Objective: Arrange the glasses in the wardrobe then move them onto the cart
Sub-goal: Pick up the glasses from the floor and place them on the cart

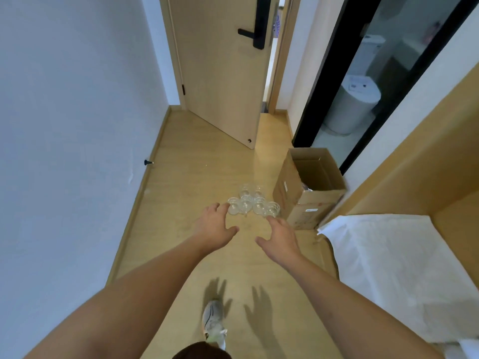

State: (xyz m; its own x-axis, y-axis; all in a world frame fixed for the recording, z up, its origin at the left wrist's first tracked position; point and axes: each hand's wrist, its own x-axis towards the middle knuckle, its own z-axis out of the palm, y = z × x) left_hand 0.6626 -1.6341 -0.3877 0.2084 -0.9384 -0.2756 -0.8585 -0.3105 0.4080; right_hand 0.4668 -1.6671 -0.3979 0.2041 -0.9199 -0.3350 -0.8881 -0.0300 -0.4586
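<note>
Clear glasses (252, 204) on pale wood floor (197, 177) — brown cardboard box (305, 203), white cloth (388, 263), black door handle (255, 35).

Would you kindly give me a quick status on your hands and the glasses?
Left hand and right hand open, empty, reaching. Glasses clustered on floor just ahead, untouched. Open cardboard box right of them; path clear.

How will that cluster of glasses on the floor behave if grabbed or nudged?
The glasses look clear and thin-walled, so probably fragile and slick. They stand packed together, so nudging one likely knocks its neighbours. Both the left hand and right hand are open, holding nothing.
</note>
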